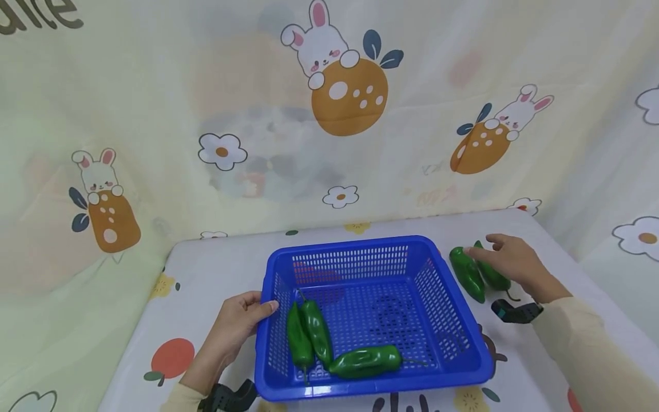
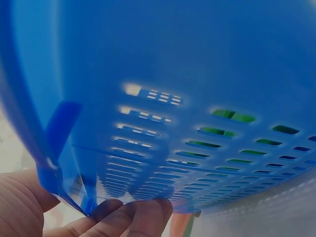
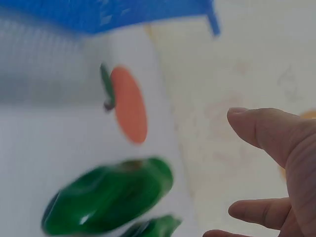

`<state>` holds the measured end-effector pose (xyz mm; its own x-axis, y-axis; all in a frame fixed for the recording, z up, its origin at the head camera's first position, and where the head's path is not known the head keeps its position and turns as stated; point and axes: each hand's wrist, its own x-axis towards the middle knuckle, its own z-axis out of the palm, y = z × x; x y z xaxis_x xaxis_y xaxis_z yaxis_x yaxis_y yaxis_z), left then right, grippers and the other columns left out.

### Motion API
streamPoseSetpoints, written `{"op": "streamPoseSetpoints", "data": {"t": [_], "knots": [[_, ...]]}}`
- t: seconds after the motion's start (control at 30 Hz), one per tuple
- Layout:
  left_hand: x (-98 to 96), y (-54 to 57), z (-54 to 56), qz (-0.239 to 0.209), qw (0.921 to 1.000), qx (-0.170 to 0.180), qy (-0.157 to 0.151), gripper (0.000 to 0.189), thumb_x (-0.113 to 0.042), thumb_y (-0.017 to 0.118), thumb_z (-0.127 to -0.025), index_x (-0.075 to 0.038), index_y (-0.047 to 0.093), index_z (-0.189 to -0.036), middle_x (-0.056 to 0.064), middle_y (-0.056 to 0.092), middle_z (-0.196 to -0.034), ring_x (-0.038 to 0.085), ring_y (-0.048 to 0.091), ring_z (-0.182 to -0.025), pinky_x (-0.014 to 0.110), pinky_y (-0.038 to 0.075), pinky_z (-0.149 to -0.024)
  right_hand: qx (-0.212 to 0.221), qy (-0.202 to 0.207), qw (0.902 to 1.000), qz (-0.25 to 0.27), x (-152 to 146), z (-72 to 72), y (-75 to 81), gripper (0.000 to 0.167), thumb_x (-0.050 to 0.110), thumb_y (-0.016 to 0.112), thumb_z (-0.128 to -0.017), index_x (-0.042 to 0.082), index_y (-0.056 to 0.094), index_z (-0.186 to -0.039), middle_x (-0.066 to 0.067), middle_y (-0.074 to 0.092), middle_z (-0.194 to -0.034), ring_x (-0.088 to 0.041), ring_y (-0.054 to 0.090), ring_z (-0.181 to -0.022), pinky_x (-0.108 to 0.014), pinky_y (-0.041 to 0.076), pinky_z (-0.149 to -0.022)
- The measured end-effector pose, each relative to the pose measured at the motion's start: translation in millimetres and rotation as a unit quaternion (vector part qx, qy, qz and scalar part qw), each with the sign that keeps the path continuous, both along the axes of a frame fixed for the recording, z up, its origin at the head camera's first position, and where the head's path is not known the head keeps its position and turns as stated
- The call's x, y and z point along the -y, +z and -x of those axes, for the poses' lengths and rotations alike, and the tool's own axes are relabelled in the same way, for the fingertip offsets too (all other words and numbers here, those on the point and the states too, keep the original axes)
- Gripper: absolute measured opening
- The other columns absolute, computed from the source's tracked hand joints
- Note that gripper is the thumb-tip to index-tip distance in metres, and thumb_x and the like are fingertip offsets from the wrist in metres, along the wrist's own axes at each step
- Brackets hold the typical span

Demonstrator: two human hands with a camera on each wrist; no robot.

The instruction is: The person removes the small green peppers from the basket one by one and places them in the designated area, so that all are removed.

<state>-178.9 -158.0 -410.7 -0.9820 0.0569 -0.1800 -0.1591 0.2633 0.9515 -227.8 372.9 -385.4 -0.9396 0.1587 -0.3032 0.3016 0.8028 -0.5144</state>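
Observation:
A blue plastic basket [image 1: 370,390] with slotted walls holds three green peppers. Two of them, a left pepper [image 1: 297,337] and its neighbour [image 1: 317,332], lie side by side at the left wall; a third pepper [image 1: 365,361] lies along the front. My left hand [image 1: 234,323] grips the basket's left rim, thumb on top; in the left wrist view its fingers [image 2: 148,217] curl underneath. My right hand [image 1: 515,263] hovers at two more peppers right of the basket, a nearer one [image 1: 465,273] and one [image 1: 494,278] partly hidden by the hand. Its fingers look spread and hold nothing.
A white cloth with printed fruit [image 1: 172,357] covers the table. Behind it hangs a pale curtain [image 1: 257,86] printed with rabbits and flowers. Dark wrist devices sit on the left wrist [image 1: 229,396] and right wrist [image 1: 516,312].

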Motion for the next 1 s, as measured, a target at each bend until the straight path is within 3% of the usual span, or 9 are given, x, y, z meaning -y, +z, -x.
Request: {"op": "streamPoseSetpoints", "data": {"t": [0.3,0.6,0.8,1.0], "knots": [[-0.5,1.0,3.3,0.009,0.9999,-0.005,-0.004,0.04,-0.02,0.073,-0.098,0.007,0.067,-0.127,0.019,0.077,-0.106,0.034,0.078,-0.093,0.05,0.063,-0.086,-0.072,0.045,0.9964,0.003,44.8,-5.1,36.1,0.107,0.069,0.06,-0.094,-0.008,0.026,-0.159,-0.042,0.033,-0.155,-0.065,0.038,-0.136,-0.077,0.045,-0.098],[0.2,2.2,4.0,0.013,0.9999,-0.001,-0.004,0.04,-0.021,0.073,-0.098,0.006,0.067,-0.128,0.019,0.077,-0.106,0.033,0.078,-0.093,0.051,0.062,-0.086,-0.096,0.102,0.9886,0.056,91.9,-14.5,58.8,0.095,0.058,0.069,-0.095,-0.001,0.033,-0.16,-0.033,0.043,-0.154,-0.056,0.046,-0.137,-0.073,0.047,-0.102],[1.2,0.4,4.2,0.01,0.9999,0.003,-0.003,0.038,-0.019,0.073,-0.098,0.006,0.067,-0.126,0.018,0.077,-0.105,0.033,0.078,-0.093,0.051,0.062,-0.086,-0.094,0.196,0.9696,0.112,120.4,-22.2,54.8,0.075,0.043,0.072,-0.097,0.001,0.047,-0.153,-0.026,0.059,-0.141,-0.043,0.061,-0.124,-0.058,0.058,-0.095],[1.8,-2.3,1.0,0.006,1.0,0.007,0.002,0.038,-0.021,0.074,-0.098,0.004,0.068,-0.126,0.018,0.077,-0.105,0.032,0.078,-0.092,0.05,0.062,-0.087,-0.02,0.265,0.9439,0.197,141.9,-23.1,39.9,0.065,0.034,0.076,-0.096,0.003,0.053,-0.149,-0.019,0.063,-0.134,-0.031,0.067,-0.116,-0.047,0.06,-0.092]]}}
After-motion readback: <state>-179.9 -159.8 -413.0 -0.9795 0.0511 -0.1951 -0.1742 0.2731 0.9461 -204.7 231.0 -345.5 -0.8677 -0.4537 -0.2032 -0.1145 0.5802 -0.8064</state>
